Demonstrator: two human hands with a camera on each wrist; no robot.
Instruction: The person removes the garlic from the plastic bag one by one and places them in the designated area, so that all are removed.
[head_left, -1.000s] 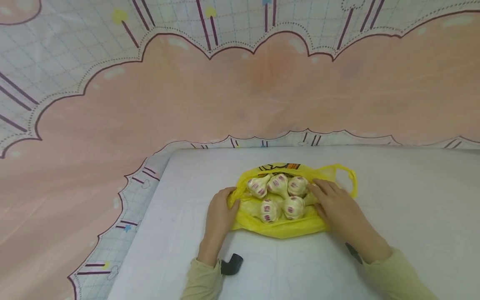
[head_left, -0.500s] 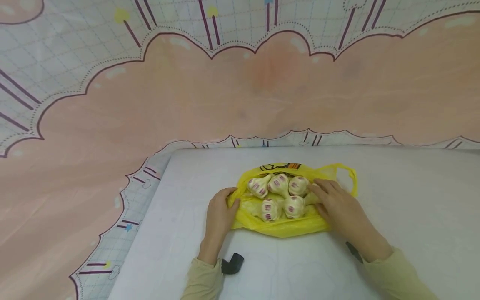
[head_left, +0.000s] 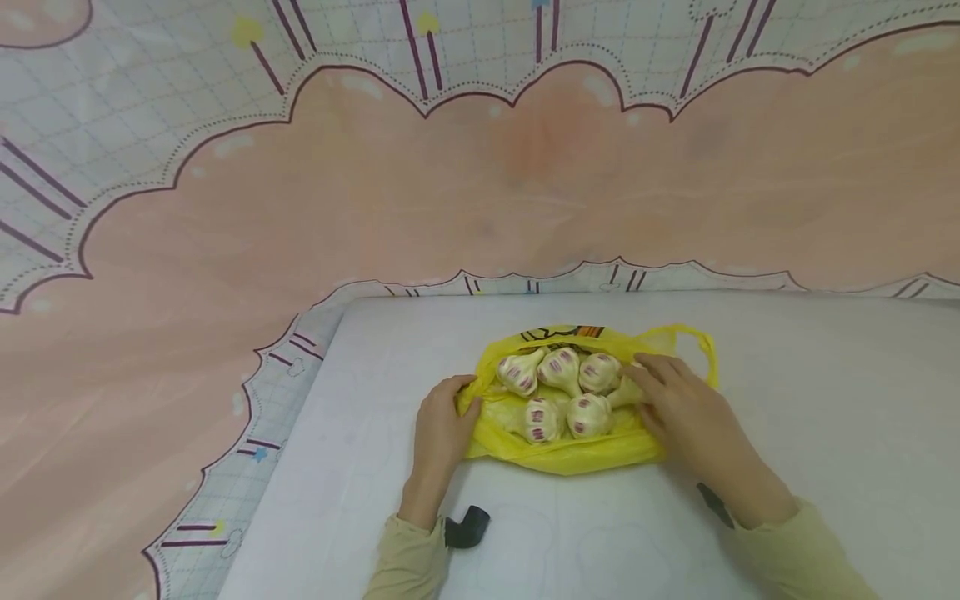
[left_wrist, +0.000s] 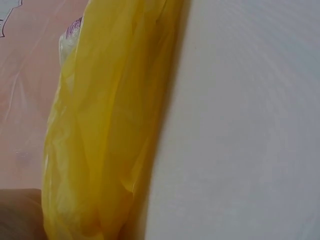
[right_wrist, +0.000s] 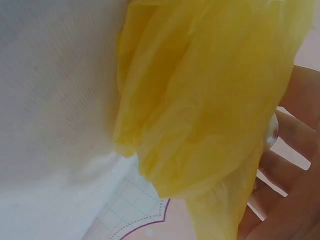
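A yellow plastic bag (head_left: 570, 461) lies on its side on the white table, its mouth facing up and several garlic bulbs (head_left: 558, 368) showing inside. My left hand (head_left: 442, 425) holds the bag's left edge, thumb on the inner side. My right hand (head_left: 686, 408) rests at the right end of the opening, its fingers over the rim beside a garlic bulb (head_left: 589, 414). In the right wrist view the fingers (right_wrist: 295, 132) look fairly straight and spread behind the bag (right_wrist: 200, 110). Most of the left hand is hidden in the left wrist view by the bag (left_wrist: 110, 120).
The white table (head_left: 825, 400) extends to both sides and in front of the bag. A bag handle loop (head_left: 708, 354) sticks out at the right. Behind stands a pink patterned cloth (head_left: 480, 183). A black device (head_left: 467, 527) sits at the left wrist.
My right hand has shifted slightly to the right along the bag's rim, showing more of a garlic stem. The left hand keeps its place on the bag; the garlic stays put.
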